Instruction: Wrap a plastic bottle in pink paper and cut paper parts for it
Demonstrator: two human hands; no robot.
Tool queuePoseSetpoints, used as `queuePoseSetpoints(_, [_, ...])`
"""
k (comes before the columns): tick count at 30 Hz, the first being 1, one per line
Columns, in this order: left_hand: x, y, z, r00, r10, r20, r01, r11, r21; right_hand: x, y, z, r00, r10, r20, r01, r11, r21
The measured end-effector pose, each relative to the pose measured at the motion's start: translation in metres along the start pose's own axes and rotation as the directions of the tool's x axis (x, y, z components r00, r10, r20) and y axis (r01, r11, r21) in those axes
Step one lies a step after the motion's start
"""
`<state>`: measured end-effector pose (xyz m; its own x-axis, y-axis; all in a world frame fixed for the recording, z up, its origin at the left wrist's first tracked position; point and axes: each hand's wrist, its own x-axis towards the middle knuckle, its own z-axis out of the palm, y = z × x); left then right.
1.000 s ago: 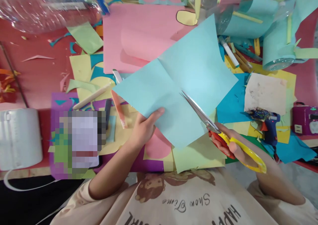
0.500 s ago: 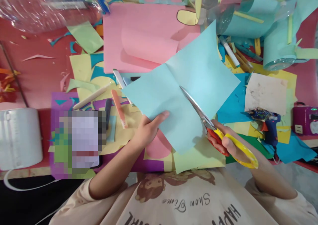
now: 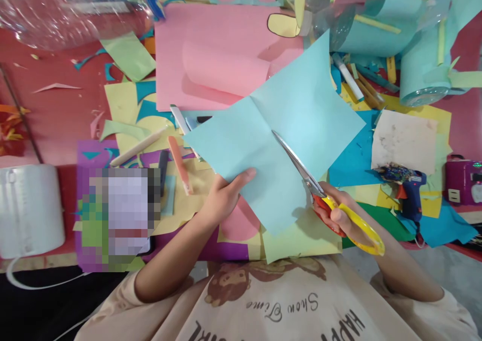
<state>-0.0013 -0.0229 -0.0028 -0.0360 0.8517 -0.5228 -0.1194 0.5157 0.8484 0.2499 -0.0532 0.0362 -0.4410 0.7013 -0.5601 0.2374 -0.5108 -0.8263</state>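
Currently pinches blue paper [image 3: 297,110] mid-view with left hand [image 3: 226,198], at its edge near 7 o'clock; well apart, grips scissors [image 3: 299,165] in right hand [image 3: 335,210], aiming across it towards 10 o'clock.

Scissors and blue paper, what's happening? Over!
Left grip on light-blue paper, thumb on top. Right grip holding scissors, tip mid-sheet. Pale green paper below near corner.

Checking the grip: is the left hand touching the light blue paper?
Touching. The head view shows the left hand gripping the light blue paper, its thumb lying over its face.
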Motion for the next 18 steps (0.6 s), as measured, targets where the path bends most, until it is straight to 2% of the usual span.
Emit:
queuePoseSetpoints(11, [0.0023,-0.0059,-0.0006,0.998,0.020,0.056,-0.019,0.999,-0.032,0.0011,-0.0002,0.0017,0.999,0.022,-0.031,-0.022,1.000,-0.004])
queuePoseSetpoints(18, [0.0017,0.0001,0.0007,0.997,-0.025,0.077,0.029,0.998,-0.058,0.0017,0.0028,-0.0008,0.999,0.032,0.011,-0.032,0.999,-0.022])
